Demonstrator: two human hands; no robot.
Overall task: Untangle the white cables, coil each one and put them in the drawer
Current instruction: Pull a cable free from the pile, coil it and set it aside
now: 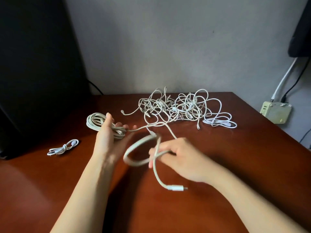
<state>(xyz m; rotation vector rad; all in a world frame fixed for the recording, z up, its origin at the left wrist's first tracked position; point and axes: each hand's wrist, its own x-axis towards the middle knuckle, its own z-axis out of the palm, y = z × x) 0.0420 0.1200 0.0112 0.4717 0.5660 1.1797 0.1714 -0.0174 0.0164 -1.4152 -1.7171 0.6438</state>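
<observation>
A tangle of white cables (178,106) lies at the back of the brown table (235,157). My right hand (178,157) grips a loop of white cable (138,152) above the table; its plug end (176,188) hangs below, and the cable's other length runs back into the tangle. My left hand (109,133) hovers with fingers spread, holding nothing, above a coiled thick cable (96,121). A small coiled cable (63,147) lies at the left, and a flat white bundle (220,122) at the right of the tangle. No drawer is in view.
A large black object (37,64) stands at the table's left rear. Beyond the right edge a pale power adapter (276,111) sits with a white and a black lead plugged in. A grey wall closes the back.
</observation>
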